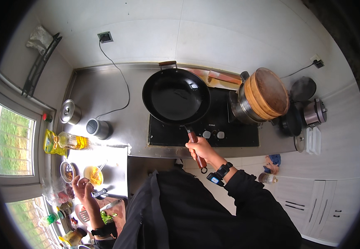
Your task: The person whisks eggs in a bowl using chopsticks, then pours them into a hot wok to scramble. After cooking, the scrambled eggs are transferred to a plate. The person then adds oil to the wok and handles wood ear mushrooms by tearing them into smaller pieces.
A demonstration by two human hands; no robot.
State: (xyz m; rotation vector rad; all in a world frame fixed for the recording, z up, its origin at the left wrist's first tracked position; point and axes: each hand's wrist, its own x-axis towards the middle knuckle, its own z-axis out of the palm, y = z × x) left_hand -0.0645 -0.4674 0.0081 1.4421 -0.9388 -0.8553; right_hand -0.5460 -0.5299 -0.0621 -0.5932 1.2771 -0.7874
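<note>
My right hand [202,147] grips the wooden handle [193,138] of a large black wok [175,96], whose inside looks shiny and holds no food. The wok sits over the left side of the black gas cooktop [164,137]. My left hand [82,189] hovers at the side counter with its fingers apart and nothing visible in them. Close to it are a bowl of yellow food, likely beaten egg [96,176], with chopsticks in it, and a bowl of dark contents [68,171]. A black riveted utensil handle [99,193] lies just right of that hand.
A steaming bamboo steamer [257,93] stands on a metal pot at the cooktop's right. Bottled oil [74,141], a grey corded appliance [97,128] and a lidded steel pot [70,112] stand at left. Chopped greens [106,217] and a cleaver [111,204] lie on a cutting board [120,214].
</note>
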